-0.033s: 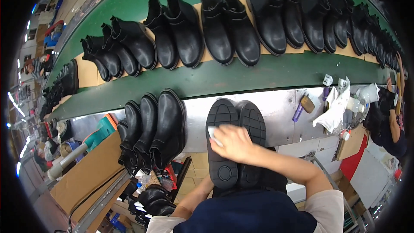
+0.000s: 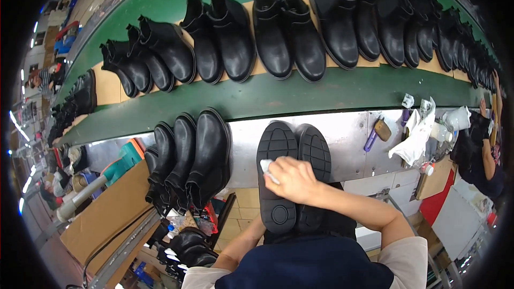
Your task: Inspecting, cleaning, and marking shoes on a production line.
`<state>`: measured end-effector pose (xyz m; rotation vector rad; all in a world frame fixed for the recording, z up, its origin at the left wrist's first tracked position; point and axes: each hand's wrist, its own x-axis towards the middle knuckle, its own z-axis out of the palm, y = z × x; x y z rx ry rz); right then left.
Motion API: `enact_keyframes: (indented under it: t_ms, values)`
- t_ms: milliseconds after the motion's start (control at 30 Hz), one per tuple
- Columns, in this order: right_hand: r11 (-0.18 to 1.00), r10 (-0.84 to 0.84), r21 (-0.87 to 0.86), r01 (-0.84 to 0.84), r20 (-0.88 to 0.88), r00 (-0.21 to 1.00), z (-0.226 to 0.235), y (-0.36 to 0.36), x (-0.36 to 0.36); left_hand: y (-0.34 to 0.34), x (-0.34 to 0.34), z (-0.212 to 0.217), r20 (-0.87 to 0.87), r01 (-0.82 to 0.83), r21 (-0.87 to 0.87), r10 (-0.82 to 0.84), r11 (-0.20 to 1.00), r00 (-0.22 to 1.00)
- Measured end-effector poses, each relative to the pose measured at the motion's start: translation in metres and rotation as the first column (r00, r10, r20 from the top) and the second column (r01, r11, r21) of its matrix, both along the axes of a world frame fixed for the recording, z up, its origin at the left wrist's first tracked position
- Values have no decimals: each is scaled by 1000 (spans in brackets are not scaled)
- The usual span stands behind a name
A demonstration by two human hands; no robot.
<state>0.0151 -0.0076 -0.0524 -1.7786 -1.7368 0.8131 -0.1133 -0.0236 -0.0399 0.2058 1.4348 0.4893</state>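
Two black boots [image 2: 314, 152] lie side by side in front of me, with their treaded soles up and toes pointing away over the metal table edge. My right hand [image 2: 292, 181] is closed around a small white wad [image 2: 270, 171], perhaps cloth, and rests on the left boot's sole [image 2: 278, 139]. My left forearm [image 2: 242, 245] reaches in under the boots. The left hand itself is hidden behind them, so its fingers do not show.
Several black boots [image 2: 209, 139] stand left on the metal table. Beyond, boot pairs [image 2: 273, 43] line a green conveyor [image 2: 235, 96] on cardboard. At right lie a purple-handled brush [image 2: 376, 134], white cloth [image 2: 415, 142] and a bottle [image 2: 427, 169]. A co-worker [image 2: 476, 150] is at far right.
My right hand has shifted slightly to the right and down the left sole with the white wad. The boots stay nearly where they were.
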Motion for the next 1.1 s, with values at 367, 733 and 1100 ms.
enact_keyframes:
  t_ms: [367, 733, 1100]
  values:
    - [934, 297, 217, -284, -28, 954, 12, -3, -38, 15, -1, -1, -7, -101, -32, 101, 994, 995]
    - [945, 289, 172, -276, -50, 956, 21, -14, -30, 18, 3, -7, -99, -162, -108, 151, 981, 984]
    - [929, 331, 272, -250, -308, 892, 75, -57, -23, -9, 5, 15, -18, 18, -82, -19, 996, 1000]
